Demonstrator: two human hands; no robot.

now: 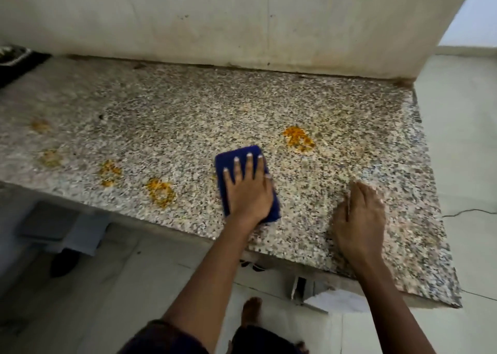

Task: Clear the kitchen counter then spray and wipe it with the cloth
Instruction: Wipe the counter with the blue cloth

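Note:
A folded blue cloth (231,158) lies flat on the speckled granite counter (188,106), near its front edge. My left hand (248,189) presses down on the cloth with its fingers spread across it. My right hand (359,219) rests palm-down on the bare counter to the right of the cloth, fingers together, holding nothing. Several orange-yellow stains mark the counter: one (298,139) beyond and right of the cloth, another (160,192) to the cloth's left, and fainter ones further left (110,172). No spray bottle is in view.
A stained wall (242,20) backs the counter. A dark object (16,63) sits at the far left end. The counter ends at the right (427,165), with tiled floor beyond. Below the front edge are a grey box (64,227), my bare foot (251,310) and a cable (468,212).

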